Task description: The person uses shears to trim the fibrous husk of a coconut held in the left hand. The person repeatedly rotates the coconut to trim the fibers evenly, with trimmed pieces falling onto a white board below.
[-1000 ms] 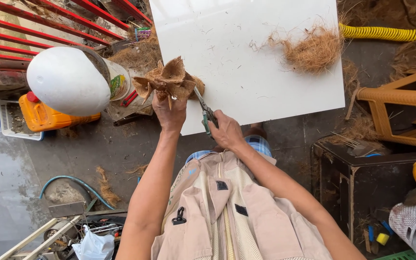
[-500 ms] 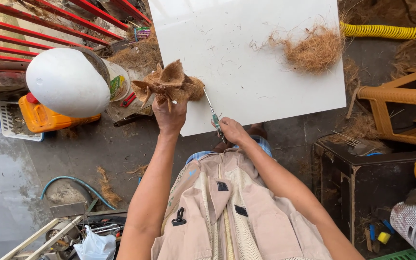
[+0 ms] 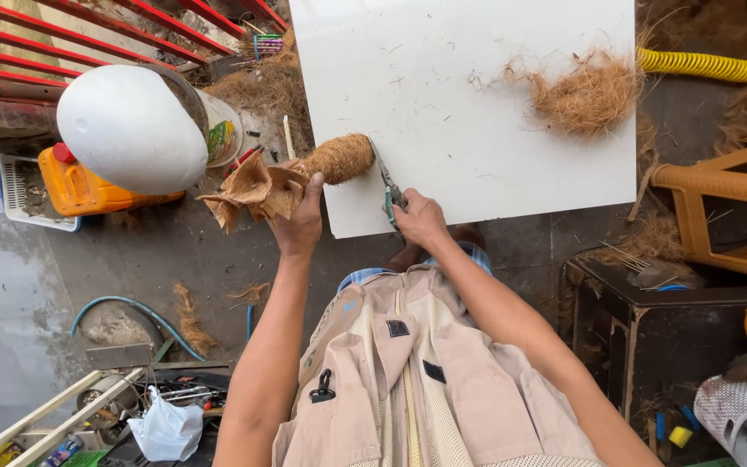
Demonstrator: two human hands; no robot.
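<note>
The coconut husk piece sits at the near-left corner of the white board, its rounded fibrous end on the board and its torn brown flaps hanging off the edge. It looks light, dry and rough, so not slippery, but the flaps are prob. brittle and will crumble. Your left hand is clamped on its middle, the firm part; keep the hold there. Your right hand is closed on the scissors, blades w/ tips just beside the fibrous end. A loose fibre pile lies well apart, at the far right.
</note>
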